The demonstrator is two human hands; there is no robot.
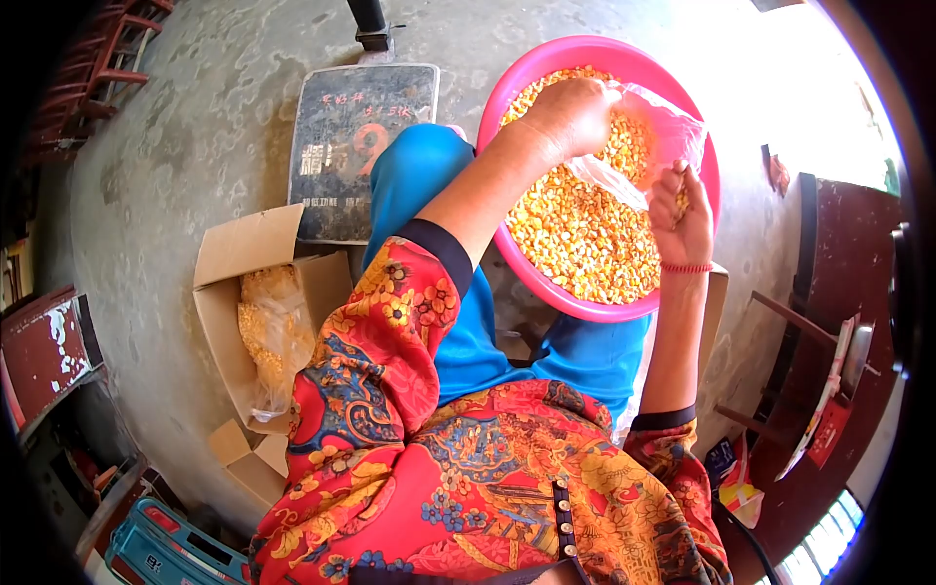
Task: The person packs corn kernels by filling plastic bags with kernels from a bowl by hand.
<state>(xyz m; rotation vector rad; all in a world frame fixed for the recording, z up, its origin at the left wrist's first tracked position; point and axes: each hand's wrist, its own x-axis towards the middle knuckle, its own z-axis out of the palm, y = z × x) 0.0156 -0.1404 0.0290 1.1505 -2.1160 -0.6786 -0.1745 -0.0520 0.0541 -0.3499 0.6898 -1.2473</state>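
Note:
A pink basin full of loose yellow corn kernels stands in front of my knees. Over the kernels hangs a clear plastic bag, stretched between my two hands. My left hand reaches across the basin, its fingers closed on the bag's left edge. On the basin's right side my right hand is palm up with curled fingers, pinching the bag's near right edge. A few kernels seem to show in that palm. The bag's lower part is too bright to make out what it holds.
An open cardboard box on the left holds a plastic bag of corn. Beyond it lies a dark platform scale with a post. Dark red wooden furniture lines the right; a blue-green case sits at lower left.

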